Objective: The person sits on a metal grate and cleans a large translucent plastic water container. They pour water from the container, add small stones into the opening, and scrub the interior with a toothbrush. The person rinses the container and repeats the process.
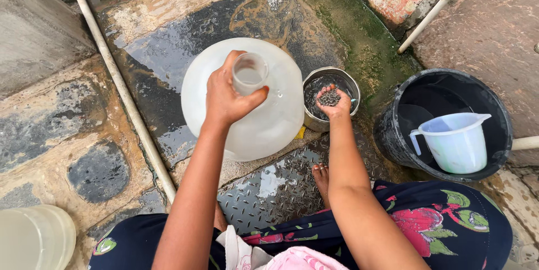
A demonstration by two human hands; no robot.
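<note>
Wet stone floor (168,39), frame centre: we are gripping the jug (264,129) by its neck with our left hand (227,98); right hand (332,101) is cupping dark grit over the steel pot (314,121). Black bucket (393,135) with pitcher (456,142) sitting right.

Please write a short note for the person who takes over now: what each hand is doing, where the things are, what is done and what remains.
Left hand: grip closed around the neck of the large clear water jug, which stands on the wet floor.
Right hand: cupped over the small steel pot, holding dark gritty material.
Black bucket with a plastic pitcher sits to the right.
Done: a handful is scooped.
Left: none of it shows inside the jug yet.
</note>
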